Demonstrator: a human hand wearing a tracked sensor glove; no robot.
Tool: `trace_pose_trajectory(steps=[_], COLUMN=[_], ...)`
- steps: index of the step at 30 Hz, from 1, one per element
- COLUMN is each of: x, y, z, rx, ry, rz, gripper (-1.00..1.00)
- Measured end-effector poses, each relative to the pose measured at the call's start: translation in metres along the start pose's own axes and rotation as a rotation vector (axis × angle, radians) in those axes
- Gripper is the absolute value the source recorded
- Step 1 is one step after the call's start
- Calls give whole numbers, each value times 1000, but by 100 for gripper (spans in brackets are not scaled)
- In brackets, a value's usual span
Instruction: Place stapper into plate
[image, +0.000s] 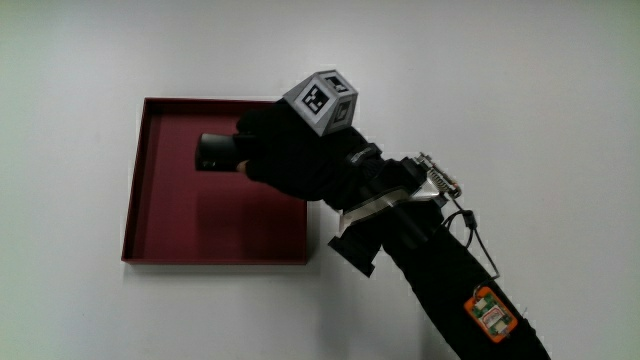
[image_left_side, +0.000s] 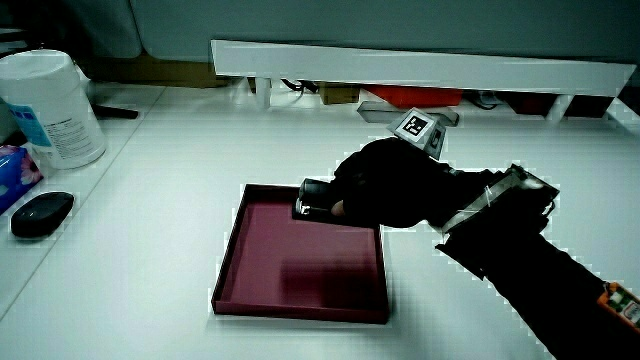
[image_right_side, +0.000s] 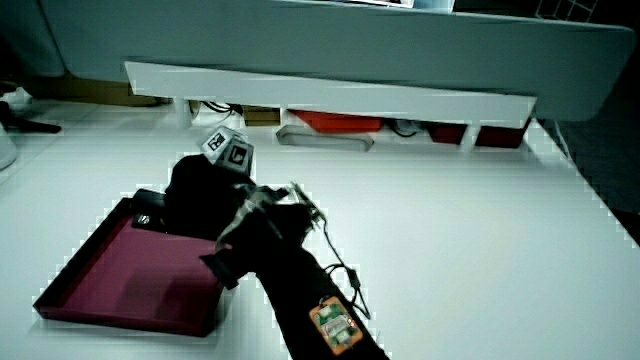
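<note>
A dark red square plate (image: 160, 225) lies on the white table; it shows in both side views (image_left_side: 300, 280) (image_right_side: 120, 275). The hand (image: 285, 150) in its black glove, with a patterned cube (image: 322, 100) on its back, is over the plate's part farthest from the person. Its fingers are curled around a black stapler (image: 215, 152), whose end sticks out from the fist over the plate floor. A side view (image_left_side: 315, 197) has the stapler low above the plate; whether it touches the floor is unclear. The forearm (image: 450, 280) reaches in across the plate's corner.
A white tub (image_left_side: 50, 108) stands near the table's edge, with a black mouse (image_left_side: 42, 213) nearer to the person than it. A low white partition (image_left_side: 420, 62) runs along the table, with cables and red items beneath it (image_right_side: 330, 125).
</note>
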Motion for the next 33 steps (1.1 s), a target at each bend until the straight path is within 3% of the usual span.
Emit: trace_pose_trajectory(steps=[1, 2, 3, 4, 5, 6, 8, 10, 12, 22, 26, 29, 33], x=[-2, 11, 3, 6, 3, 11, 5, 11, 14, 27, 32, 34, 34], y=[0, 7, 4, 5, 5, 8, 7, 10, 11, 15, 15, 16, 15], z=[-3, -14, -15, -22, -25, -34, -39, -50, -57, -78, -78, -79, -80], rx=[10, -35, -15, -12, -43, -54, -57, -109, -118, -180, -174, -172, -189], ry=[-15, -50, -36, -61, -7, -50, -43, -28, -35, -39, -9, -22, -7], rz=[-19, 9, -12, -21, -8, -19, -34, -35, -39, -85, -89, -108, -101], gripper=[0, 0, 0, 0, 0, 0, 0, 0, 0, 0, 0, 0, -24])
